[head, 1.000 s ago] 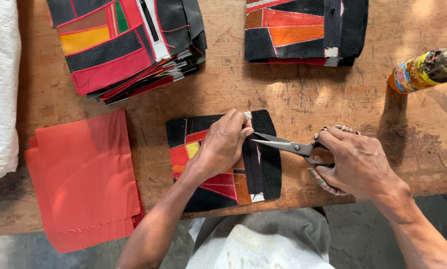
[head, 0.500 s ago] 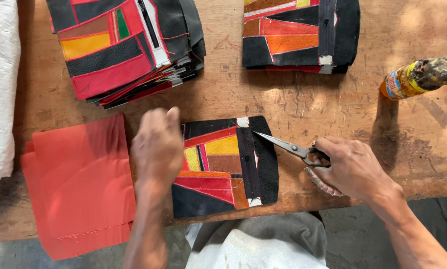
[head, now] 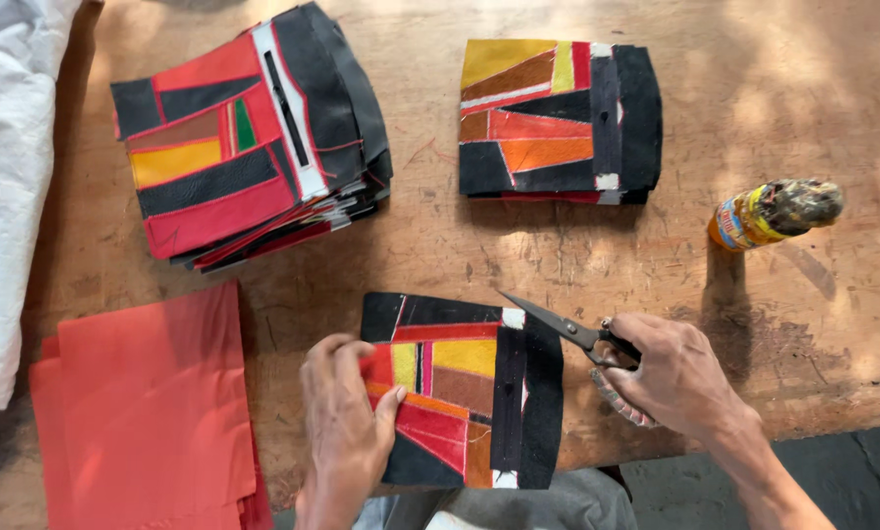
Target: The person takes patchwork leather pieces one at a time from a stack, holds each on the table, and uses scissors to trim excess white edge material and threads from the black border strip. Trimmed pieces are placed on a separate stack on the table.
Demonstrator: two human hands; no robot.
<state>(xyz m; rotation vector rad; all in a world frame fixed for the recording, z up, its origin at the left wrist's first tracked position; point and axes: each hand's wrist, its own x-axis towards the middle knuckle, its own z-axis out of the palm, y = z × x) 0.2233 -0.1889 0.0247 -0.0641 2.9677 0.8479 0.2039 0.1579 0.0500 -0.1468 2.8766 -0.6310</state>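
At the near edge of the desk (head: 577, 265) my left hand (head: 347, 432) lies flat and spread on the left side of a patchwork panel (head: 465, 393), pinning it to the wood, holding nothing. My right hand (head: 671, 378) is clamped on the handles of the scissors (head: 568, 332), just right of the panel, with the blades together as far as I can tell and the tip touching the panel's far right corner by a small white tab. I judge this to be the trimming step: the piece is laid square and steadied, and the cut along that right-hand black strip is not yet begun. The next move, I think, calls for opening the blades and keeping the panel from sliding under my palm. Far left sits a thick stack (head: 249, 137) of like panels, far right a thinner pile (head: 558, 118). Red cloth (head: 146, 412) lies near left, white cloth (head: 13, 186) at the left edge, and a small bottle (head: 774, 214) stands to the right.
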